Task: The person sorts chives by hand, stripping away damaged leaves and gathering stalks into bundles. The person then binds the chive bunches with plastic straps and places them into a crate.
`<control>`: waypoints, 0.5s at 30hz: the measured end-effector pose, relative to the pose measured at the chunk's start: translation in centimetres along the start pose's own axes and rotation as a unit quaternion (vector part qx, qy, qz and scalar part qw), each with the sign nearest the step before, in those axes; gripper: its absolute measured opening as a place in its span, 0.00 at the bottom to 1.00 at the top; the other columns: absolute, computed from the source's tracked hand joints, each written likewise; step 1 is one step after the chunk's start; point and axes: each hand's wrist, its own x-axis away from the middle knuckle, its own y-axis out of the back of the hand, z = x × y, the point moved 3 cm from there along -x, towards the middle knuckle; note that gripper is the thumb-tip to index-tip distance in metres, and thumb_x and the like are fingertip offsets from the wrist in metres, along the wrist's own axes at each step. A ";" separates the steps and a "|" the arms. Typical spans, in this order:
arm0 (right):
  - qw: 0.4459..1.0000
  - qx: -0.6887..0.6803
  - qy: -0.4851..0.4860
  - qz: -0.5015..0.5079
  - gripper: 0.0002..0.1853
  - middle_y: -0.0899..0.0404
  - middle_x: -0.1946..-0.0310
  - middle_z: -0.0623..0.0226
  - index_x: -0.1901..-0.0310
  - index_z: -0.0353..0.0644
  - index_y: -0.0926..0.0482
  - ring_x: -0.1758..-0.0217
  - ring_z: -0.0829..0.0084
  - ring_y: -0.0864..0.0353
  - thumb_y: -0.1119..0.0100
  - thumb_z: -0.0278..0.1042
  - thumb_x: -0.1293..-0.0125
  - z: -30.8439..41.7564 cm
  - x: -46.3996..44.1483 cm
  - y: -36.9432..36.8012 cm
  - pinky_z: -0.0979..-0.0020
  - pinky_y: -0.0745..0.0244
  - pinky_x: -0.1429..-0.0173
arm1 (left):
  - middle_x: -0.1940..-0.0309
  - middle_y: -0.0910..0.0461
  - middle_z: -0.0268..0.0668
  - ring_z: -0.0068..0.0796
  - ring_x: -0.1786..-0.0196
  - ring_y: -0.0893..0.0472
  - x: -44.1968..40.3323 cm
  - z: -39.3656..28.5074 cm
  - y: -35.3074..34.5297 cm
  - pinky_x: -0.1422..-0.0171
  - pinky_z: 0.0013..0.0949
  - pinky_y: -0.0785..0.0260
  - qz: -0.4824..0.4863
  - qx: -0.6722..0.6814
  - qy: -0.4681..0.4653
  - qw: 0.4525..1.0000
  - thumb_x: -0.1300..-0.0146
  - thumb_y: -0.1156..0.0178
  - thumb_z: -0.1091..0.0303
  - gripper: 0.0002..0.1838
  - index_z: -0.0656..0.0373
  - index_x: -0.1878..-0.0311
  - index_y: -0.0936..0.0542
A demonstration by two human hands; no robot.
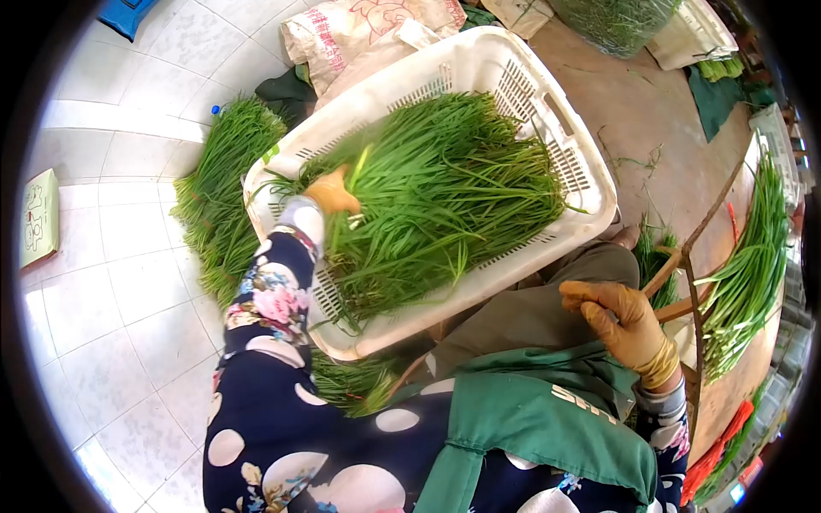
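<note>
My left hand (332, 191), in a tan-yellow glove, reaches into a white plastic crate (590, 171). Its fingers are closed round leafy ends of the long green garlic chives (453, 179) heaped there; the leaves partly hide the fingertips. Above my lap, to the right of the crate, is my right hand (629, 329) in a yellowish glove. Its fingers are curled together, and nothing shows between them. A green apron (547, 427) covers my lap below it.
More chives (227, 188) lie on white floor tiles left of the crate. A printed sack (376, 38) rests behind it. At the right, a bunch of chives (748, 274) lies on a low stand with a wooden frame (684, 256). A small green box (40, 218) stands far left.
</note>
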 end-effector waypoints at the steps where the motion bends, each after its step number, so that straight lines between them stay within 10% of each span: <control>1: 1.000 0.001 0.001 -0.001 0.16 0.17 0.59 0.60 0.44 0.35 0.24 0.55 0.69 0.18 0.48 0.28 0.31 0.2 -0.2 0.2 0.72 0.26 0.49 | 0.50 0.20 0.52 0.42 0.47 0.21 0.9 -0.6 1.8 0.42 0.32 0.29 0.007 -0.011 0.000 1.000 0.67 0.27 0.58 0.59 0.65 0.28 0.43; 8: 0.963 -0.242 -0.090 0.072 0.20 0.19 0.51 0.62 0.39 0.34 0.27 0.47 0.76 0.22 0.52 0.38 0.26 0.4 -3.4 0.2 0.73 0.29 0.41 | 0.52 0.20 0.50 0.43 0.50 0.22 3.6 -0.6 7.6 0.45 0.33 0.31 -0.035 0.054 -0.037 0.997 0.61 0.32 0.58 0.37 0.66 0.44 0.24; 15: 0.845 -0.383 -0.220 0.302 0.39 0.28 0.40 0.46 0.32 0.35 0.39 0.36 0.58 0.28 0.57 0.63 0.30 -1.1 -13.5 -9.5 0.61 0.33 0.35 | 0.63 0.18 0.41 0.35 0.63 0.19 10.6 -5.6 3.3 0.53 0.35 0.27 -0.024 0.153 -0.078 0.985 0.54 0.32 0.61 0.31 0.64 0.46 0.26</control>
